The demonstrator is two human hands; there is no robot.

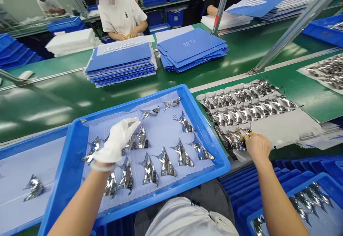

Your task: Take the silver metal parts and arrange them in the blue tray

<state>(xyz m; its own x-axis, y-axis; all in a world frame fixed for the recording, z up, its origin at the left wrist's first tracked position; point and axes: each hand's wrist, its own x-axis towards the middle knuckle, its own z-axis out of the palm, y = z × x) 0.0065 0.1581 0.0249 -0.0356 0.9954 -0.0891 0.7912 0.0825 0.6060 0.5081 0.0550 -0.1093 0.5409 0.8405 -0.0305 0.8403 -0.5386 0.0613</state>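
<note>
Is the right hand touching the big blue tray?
Apart: the head view shows metal pieces between the right hand and the big blue tray.

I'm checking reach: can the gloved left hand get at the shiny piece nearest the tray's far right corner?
Likely yes: only another piece lies between the left hand and that shiny piece.

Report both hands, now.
Left hand: over metal pieces in the tray; grip can't be told.
Right hand: at a metal row; grip can't be told.
</note>
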